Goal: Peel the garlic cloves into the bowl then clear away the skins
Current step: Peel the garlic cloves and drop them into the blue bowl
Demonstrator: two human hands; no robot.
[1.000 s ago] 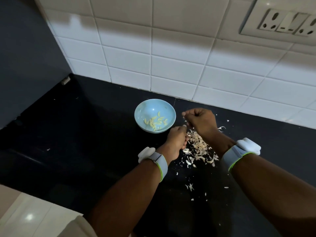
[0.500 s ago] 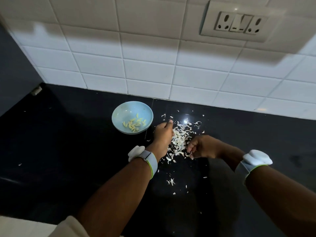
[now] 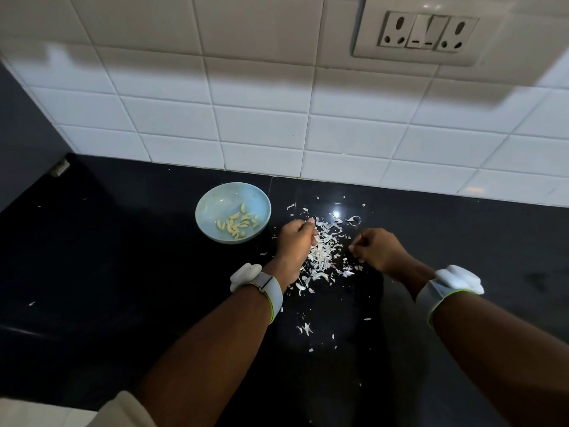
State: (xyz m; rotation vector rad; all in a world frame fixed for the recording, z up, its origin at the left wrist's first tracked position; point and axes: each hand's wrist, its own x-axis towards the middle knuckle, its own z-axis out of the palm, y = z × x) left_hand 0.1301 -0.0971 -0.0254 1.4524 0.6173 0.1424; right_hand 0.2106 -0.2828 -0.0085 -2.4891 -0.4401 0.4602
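Dim from where I sit: countertop (image 3: 123, 272) nearly black, one glare spot (image 3: 336, 214) near the skins. Tiled wall (image 3: 261, 131) lit unevenly, broad shadow across top. Tile lines bend at edges; focus acceptable.

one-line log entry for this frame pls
phase: gathering skins | left hand: curled at pile | right hand: curled beside pile | skins: on counter | peeled cloves: in bowl

bowl (image 3: 233, 192) just left of skins (image 3: 323, 251)

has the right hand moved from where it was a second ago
Yes. The right hand has pulled away from the bowl to the skin pile's far side.
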